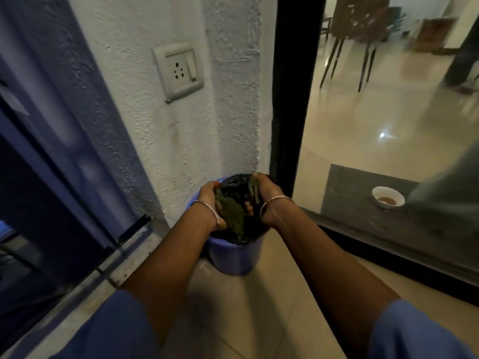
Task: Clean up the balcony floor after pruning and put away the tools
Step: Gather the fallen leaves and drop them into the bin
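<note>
Hands around limp leaves — round bucket

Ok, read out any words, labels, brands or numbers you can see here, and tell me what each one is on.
No readable text in this view.
The wall socket plate shows only pin holes and a switch, no lettering.
The blue bin, its black liner, the leaves held over it and the white bowl carry no visible print.
</note>
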Tool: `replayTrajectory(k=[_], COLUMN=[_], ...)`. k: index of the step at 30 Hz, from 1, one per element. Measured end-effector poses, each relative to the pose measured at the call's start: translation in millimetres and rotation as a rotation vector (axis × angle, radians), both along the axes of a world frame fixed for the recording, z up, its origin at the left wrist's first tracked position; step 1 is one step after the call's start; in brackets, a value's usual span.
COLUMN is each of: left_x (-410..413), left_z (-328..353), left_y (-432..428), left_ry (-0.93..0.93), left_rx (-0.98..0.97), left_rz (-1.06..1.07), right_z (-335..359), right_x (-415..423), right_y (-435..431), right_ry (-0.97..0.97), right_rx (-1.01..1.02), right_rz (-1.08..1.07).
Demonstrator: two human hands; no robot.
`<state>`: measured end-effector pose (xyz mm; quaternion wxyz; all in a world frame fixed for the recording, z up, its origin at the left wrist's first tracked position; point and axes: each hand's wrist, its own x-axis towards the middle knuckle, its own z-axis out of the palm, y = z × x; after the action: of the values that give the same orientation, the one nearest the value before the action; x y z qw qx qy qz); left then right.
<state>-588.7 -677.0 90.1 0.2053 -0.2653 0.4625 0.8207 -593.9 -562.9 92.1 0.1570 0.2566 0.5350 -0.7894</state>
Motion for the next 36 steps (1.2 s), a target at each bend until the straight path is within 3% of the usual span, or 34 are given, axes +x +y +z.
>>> replayTrajectory(k=[3,6,11,16,23,36], left_x=[-0.9,9.2,32.6,75.0,146.5,327.2], left_z=[-2.2,-5.0,-12.1,-8.2,37.0,150.3], left_y=[-9.4,-16.5,-14.6,31.8,151.7,344.2], left_ry=[0.006,0.001,0.099,0.153,0.176,0.238], left_rx=[0.016,0.002,0.057,-0.049,-0.191,-0.223], left_rz=[0.041,0.044,0.22,0.251,-0.148,-0.913], right_z=[16.6,18.7,-16.3,-29.4,0.7,104.5], right_x=[-1.0,5.2,20.4,85.7,210.6,450.7], right_y=[-7.0,3.6,37.4,100.9,182.7,328.6], right_ry=[-0.031,0.046,0.117,0.072,0.103,0.271], right_rx=[0.046,0.126,0.168,0.095,0.146,0.281], right_rz=[0.157,0.164,-0.018,-0.188,-0.481,-1.091])
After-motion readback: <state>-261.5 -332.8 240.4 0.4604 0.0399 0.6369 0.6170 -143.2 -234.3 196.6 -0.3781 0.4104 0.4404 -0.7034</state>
